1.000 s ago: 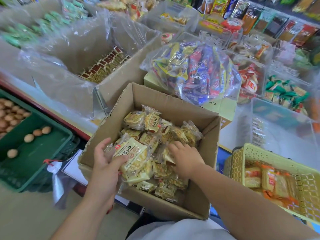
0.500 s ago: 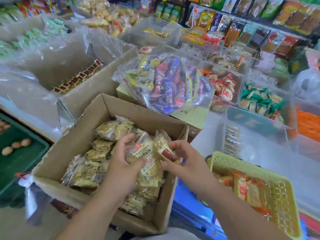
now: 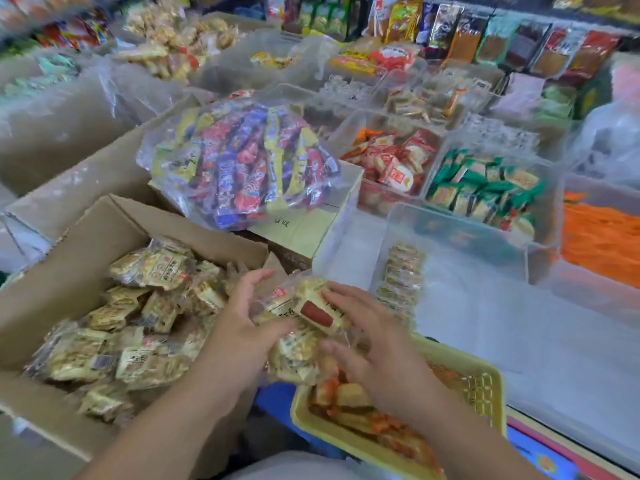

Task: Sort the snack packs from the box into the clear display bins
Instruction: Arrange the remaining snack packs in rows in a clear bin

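An open cardboard box (image 3: 86,237) at the lower left holds several yellow snack packs (image 3: 138,341). My left hand (image 3: 239,327) and my right hand (image 3: 377,344) press together on a bundle of the same snack packs (image 3: 301,323), held just past the box's right rim and above a yellow basket. A clear display bin (image 3: 460,237) with one row of similar packs (image 3: 401,271) along its left wall stands just beyond my right hand.
A yellow plastic basket (image 3: 485,386) with orange packs sits under my right hand. A clear bag of mixed candy bars (image 3: 242,161) lies on a closed carton behind the box. Bins of red (image 3: 391,164), green (image 3: 485,192) and orange (image 3: 602,237) snacks fill the shelf beyond.
Both hands have lifted the bundle of snack packs out of the box and carried it right, past the box's rim and over the yellow basket. The camera has turned right.
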`<state>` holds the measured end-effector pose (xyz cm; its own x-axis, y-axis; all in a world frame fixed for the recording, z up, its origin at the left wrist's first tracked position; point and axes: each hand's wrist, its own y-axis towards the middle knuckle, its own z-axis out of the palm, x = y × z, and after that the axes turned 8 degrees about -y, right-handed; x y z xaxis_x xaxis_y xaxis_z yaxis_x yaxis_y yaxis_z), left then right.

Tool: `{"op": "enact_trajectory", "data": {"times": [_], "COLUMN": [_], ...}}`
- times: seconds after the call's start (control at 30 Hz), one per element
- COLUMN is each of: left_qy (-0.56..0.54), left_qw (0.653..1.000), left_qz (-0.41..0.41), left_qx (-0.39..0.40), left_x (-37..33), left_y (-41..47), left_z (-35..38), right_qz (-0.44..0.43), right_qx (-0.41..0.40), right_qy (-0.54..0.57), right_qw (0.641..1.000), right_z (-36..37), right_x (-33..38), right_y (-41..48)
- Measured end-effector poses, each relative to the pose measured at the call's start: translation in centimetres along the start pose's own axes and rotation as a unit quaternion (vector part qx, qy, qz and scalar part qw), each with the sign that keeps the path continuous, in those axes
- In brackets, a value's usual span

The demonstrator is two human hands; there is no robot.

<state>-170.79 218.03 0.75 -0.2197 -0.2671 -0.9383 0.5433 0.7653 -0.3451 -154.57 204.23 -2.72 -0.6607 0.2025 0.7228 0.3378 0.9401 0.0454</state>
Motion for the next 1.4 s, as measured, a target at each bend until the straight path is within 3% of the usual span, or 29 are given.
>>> {"op": "enact_trajectory", "data": {"times": [0.3,0.57,0.87,1.07,1.13,1.23,1.3,1.4], "left_qy": [0.025,0.019,0.000,-0.016,-0.016,-0.019,-0.022,-0.029], "left_qw": [0.999,0.985,0.974,0.974,0.975,0.976,0.976,0.977], "left_qz": [-0.046,-0.162,-0.214,-0.212,-0.209,-0.206,-0.204,-0.201], "left_qx": [-0.004,0.064,0.072,0.073,0.073,0.072,0.071,0.066], "left_x": [0.5,2.3,4.9,4.9,5.0,5.1,5.2,5.5], "left_y": [5.3,10.1,11.6,11.8,11.9,12.0,12.0,12.1], "left_z": [7.4,12.4,12.9,13.0,13.0,12.9,12.9,12.8], "right_qz": [0.101,0.198,0.209,0.227,0.212,0.211,0.224,0.224], "right_qx": [-0.080,-0.133,0.030,0.092,0.131,0.167,0.178,0.195], "right_qy": [0.041,-0.129,-0.324,-0.353,-0.331,-0.167,-0.088,-0.100], "right_qw": [0.991,0.962,0.922,0.903,0.910,0.949,0.954,0.950], "right_z": [-6.5,-11.4,-8.7,-6.3,-5.9,-6.1,-6.7,-7.0], "right_x": [-9.7,-21.1,-27.2,-29.7,-30.2,-30.7,-31.2,-31.9], "right_y": [1.1,7.5,17.8,19.1,19.2,18.9,18.7,19.0]}}
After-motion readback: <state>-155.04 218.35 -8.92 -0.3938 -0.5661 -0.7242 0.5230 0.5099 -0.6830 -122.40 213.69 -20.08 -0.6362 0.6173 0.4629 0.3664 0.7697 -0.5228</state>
